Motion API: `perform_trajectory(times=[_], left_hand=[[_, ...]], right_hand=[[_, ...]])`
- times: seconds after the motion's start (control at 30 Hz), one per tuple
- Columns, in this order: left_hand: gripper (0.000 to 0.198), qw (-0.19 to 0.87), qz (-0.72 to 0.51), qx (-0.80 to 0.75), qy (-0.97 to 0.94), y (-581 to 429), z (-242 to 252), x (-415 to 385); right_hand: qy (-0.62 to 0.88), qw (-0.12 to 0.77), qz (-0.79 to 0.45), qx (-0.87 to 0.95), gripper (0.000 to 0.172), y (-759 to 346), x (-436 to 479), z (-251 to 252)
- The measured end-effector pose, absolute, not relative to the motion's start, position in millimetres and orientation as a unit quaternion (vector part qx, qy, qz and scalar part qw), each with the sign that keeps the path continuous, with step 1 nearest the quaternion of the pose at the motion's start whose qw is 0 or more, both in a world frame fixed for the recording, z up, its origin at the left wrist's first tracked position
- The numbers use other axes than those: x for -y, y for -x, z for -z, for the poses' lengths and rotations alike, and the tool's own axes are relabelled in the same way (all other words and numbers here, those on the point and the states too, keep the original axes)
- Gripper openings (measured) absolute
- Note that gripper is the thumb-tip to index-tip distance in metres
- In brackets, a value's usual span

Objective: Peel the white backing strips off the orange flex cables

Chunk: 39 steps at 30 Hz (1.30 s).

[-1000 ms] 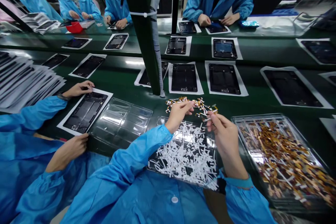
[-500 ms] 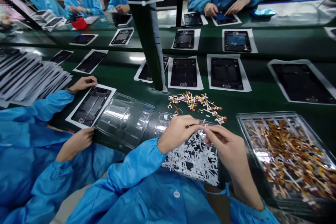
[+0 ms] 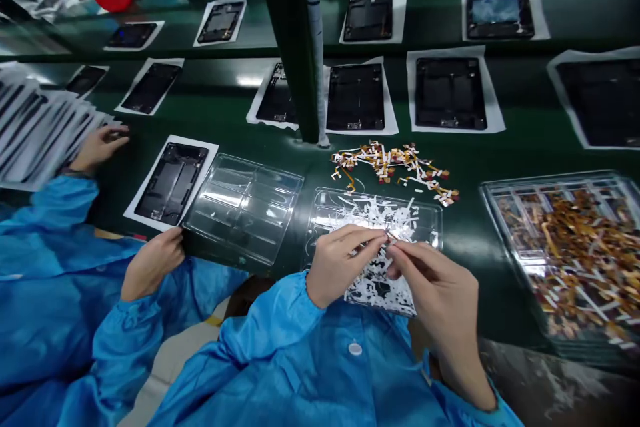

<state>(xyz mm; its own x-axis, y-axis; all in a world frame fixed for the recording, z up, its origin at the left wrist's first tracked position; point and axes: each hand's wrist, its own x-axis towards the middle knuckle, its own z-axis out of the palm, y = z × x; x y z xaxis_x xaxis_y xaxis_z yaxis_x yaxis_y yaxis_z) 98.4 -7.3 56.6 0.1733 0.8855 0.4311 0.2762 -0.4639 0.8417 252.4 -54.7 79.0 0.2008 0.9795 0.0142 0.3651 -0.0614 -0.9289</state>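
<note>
left hand (image 3: 340,263) and right hand (image 3: 437,290) pinch a tiny flex strip (image 3: 387,242) over the tray of white slips (image 3: 430,227); looks featherlight, bendy, best gripped by its ends.

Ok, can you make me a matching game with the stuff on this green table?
Things:
1. white paper strips
2. orange parts tray
3. empty clear tray
4. small loose orange pile

Places:
A. far right
B. under the person's two hands
C. on the bare belt behind the strips
D. beside the neighbour's black frame

Pairs: 1-B, 2-A, 3-D, 4-C
</note>
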Motion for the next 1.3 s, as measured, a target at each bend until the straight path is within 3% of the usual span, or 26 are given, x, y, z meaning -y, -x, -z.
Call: perform_trajectory(times=[0.23,0.63,0.9,1.1,1.3], left_hand=[[0.009,0.204,-0.481,-0.394,-0.757,-89,-55,7],[0.008,0.116,-0.381,-0.452,-0.798,-84,-54,9],[0.013,0.212,-0.311,-0.496,-0.783,-72,-44,-2],[0.013,0.458,-0.342,-0.454,-0.684,-72,-55,-2],[0.027,0.460,-0.356,-0.453,-0.676,-74,-48,-9]], right_hand=[[0.645,0.406,-0.290,0.578,0.016,-242,59,-82],[0.616,0.365,-0.208,0.666,0.017,-235,57,-76],[0.659,0.352,-0.340,0.571,0.016,-251,54,-74],[0.640,0.320,-0.456,0.530,0.024,-257,45,-78],[0.668,0.356,-0.467,0.457,0.028,-261,42,-70]])
